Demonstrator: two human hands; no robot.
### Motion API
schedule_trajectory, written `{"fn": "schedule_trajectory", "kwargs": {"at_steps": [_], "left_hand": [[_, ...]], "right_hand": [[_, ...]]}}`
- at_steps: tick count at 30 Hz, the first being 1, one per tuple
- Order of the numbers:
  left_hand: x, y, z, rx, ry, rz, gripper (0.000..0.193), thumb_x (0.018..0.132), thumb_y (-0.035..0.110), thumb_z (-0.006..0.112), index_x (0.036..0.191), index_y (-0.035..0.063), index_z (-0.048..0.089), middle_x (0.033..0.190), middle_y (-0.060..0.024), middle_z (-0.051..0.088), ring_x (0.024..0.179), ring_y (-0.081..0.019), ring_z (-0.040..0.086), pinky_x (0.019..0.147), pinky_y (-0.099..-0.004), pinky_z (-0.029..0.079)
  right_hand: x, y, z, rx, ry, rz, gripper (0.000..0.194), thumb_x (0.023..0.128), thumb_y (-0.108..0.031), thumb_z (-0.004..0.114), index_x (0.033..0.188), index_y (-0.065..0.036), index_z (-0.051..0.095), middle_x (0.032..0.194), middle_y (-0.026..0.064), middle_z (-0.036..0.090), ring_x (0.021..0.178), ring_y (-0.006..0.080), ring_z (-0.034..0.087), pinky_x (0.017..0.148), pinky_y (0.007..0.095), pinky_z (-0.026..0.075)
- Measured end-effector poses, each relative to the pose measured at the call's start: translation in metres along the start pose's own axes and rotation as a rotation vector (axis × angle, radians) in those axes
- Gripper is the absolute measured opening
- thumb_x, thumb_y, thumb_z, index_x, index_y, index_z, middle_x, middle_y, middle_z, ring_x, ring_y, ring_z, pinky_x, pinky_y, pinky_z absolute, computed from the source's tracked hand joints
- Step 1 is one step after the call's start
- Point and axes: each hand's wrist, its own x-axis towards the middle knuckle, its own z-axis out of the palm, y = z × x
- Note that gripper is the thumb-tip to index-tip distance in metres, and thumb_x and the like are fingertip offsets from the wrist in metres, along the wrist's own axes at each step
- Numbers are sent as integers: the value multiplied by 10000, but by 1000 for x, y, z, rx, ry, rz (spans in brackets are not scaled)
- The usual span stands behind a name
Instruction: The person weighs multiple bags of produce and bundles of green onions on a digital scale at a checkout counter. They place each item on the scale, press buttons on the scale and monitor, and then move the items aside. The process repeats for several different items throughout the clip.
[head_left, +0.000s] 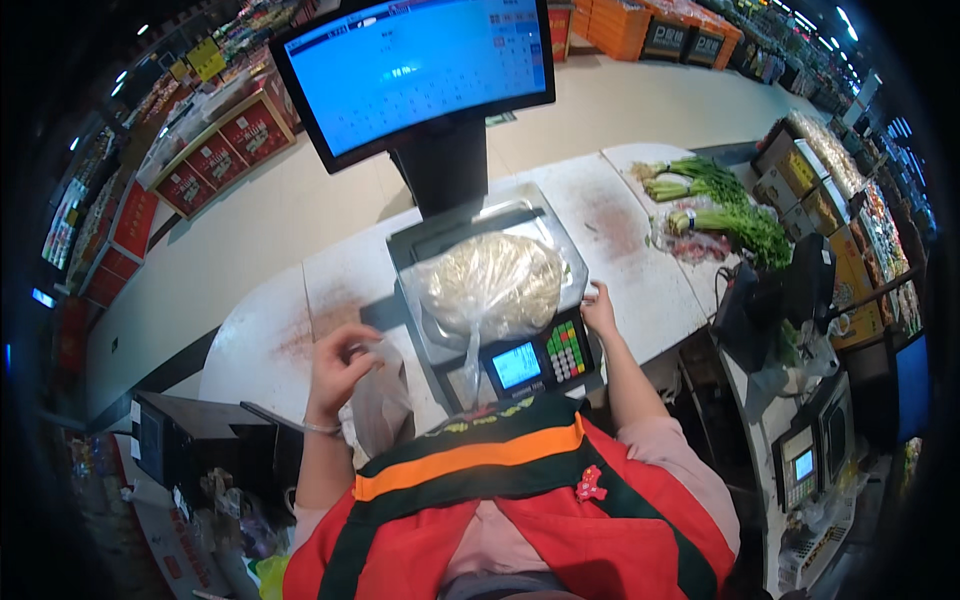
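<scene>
A tied clear plastic bag of pale, stringy food, perhaps bean sprouts (491, 281), rests on the metal pan (525, 206) of a weighing scale. Its twisted neck hangs over the front, beside the lit display (517, 366) and the coloured keypad (566, 351). My left hand (337, 367) is left of the scale, fingers curled at the top of a thin translucent plastic bag (384, 397); whether they grip it is unclear. At the scale's right edge, my right hand (598, 309) touches the side above the keypad, fingers partly bent and nothing visible in them.
A large monitor (420, 75) on a black post stands behind the scale. Bunches of leafy green vegetables (712, 202) lie on the white counter (637, 300) to the right. A second scale (802, 465) is at far right, and a black box-like device (195, 435) at left.
</scene>
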Motion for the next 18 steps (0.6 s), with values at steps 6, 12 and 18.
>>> {"fn": "schedule_trajectory", "kwargs": {"at_steps": [6,12,18], "left_hand": [[14,-3,60,500,-463,-41,631,710,53,612,1305,192,456,864,-97,580,648,-193,540,626,-299,460],[14,-29,93,681,-416,191,416,772,62,570,1179,143,551,974,-126,613,833,-316,595,717,-384,482],[4,-54,95,648,-230,306,197,791,68,582,980,14,604,959,-175,625,869,-370,590,719,-420,476]], "right_hand": [[3,-66,-34,-824,-157,-65,571,700,-77,607,1243,-145,442,822,138,660,830,290,645,762,374,481],[3,-161,-58,740,-155,-147,581,798,-73,674,1289,-31,367,886,103,665,846,143,600,827,290,435],[-11,-172,35,-365,325,-578,828,637,-368,774,1303,-71,382,1034,132,557,923,243,537,868,380,401]]}}
